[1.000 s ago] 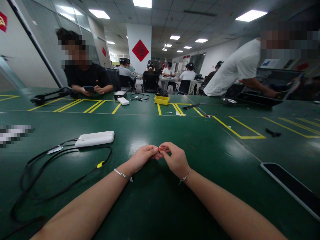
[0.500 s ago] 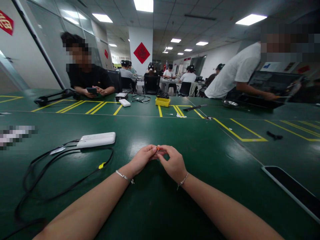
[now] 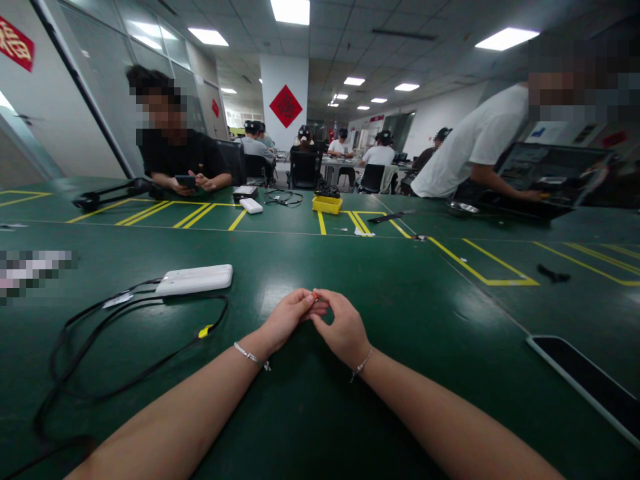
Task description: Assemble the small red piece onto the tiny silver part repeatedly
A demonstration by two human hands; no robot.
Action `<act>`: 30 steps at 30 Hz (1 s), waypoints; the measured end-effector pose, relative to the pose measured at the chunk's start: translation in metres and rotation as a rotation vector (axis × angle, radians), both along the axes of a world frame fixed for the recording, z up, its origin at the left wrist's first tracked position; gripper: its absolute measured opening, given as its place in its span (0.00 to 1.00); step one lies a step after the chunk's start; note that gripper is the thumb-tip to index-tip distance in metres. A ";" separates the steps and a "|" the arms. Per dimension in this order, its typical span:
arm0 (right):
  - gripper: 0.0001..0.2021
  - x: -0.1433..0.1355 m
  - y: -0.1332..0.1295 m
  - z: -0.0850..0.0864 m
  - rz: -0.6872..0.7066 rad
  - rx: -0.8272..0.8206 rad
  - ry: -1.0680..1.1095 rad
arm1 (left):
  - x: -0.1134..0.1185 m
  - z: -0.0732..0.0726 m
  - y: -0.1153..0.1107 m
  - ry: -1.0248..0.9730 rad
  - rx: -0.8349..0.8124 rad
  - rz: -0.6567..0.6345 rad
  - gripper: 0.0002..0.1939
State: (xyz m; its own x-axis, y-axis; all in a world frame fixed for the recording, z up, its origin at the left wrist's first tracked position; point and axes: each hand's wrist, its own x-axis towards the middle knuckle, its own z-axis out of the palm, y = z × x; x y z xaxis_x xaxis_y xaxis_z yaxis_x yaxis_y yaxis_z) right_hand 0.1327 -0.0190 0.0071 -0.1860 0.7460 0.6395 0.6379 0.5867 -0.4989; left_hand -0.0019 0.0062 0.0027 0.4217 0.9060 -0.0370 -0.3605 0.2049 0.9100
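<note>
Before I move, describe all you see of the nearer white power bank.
The white power bank is a flat oblong with rounded corners, apparently smooth plastic. It lies flat on the green table, to the left of the left hand and not touching it. Black cables run from its left end; any lights are too small to tell.

A gold 福 can be read on the red sign [image 3: 17,45] on the pale wall [image 3: 60,110] at far left. The red diamond [image 3: 286,106] on the white pillar [image 3: 285,69] bears a dark character, too dim to read surely. Marks on the black caps [image 3: 304,133] are too small.
</note>
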 end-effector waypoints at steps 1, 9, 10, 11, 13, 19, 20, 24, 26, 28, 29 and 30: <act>0.18 0.000 0.000 0.000 -0.003 0.000 -0.001 | 0.001 0.000 -0.001 -0.001 0.008 -0.005 0.09; 0.13 -0.002 0.002 -0.002 -0.083 0.030 0.010 | 0.007 0.006 -0.009 0.029 0.099 -0.045 0.09; 0.12 -0.001 0.002 -0.001 -0.079 0.031 0.010 | 0.006 0.005 -0.009 0.029 0.102 -0.054 0.09; 0.12 -0.001 0.001 0.000 -0.072 0.031 0.007 | 0.005 0.005 -0.008 0.024 0.105 -0.062 0.10; 0.11 0.000 0.001 0.001 -0.058 0.027 -0.004 | 0.003 0.003 -0.007 0.007 0.105 -0.085 0.10; 0.11 0.003 0.003 0.002 0.020 0.008 -0.048 | 0.000 0.000 -0.002 0.031 0.067 -0.114 0.09; 0.12 0.004 0.004 0.001 0.029 0.011 -0.052 | 0.000 -0.001 -0.001 0.046 0.070 -0.106 0.09; 0.13 0.006 0.009 -0.002 -0.002 0.021 -0.068 | 0.000 -0.001 -0.001 0.109 0.108 -0.060 0.09; 0.10 0.007 0.011 -0.003 -0.013 0.008 -0.092 | 0.000 -0.001 -0.001 0.127 0.117 -0.052 0.09; 0.07 0.009 0.012 -0.003 -0.009 -0.002 -0.114 | 0.000 0.000 -0.001 0.138 0.112 -0.054 0.09; 0.07 0.009 0.013 -0.003 -0.003 -0.003 -0.121 | -0.001 0.000 -0.001 0.142 0.105 -0.056 0.09; 0.07 0.009 0.013 -0.003 0.004 -0.002 -0.124 | -0.001 0.000 -0.001 0.146 0.098 -0.057 0.09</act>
State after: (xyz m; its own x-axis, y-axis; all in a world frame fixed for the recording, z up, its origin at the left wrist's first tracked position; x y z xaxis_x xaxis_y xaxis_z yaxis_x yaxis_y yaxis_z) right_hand 0.1420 -0.0064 0.0036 -0.2660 0.7462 0.6102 0.6926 0.5883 -0.4175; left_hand -0.0027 0.0052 0.0025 0.4690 0.8831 -0.0139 -0.2139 0.1288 0.9683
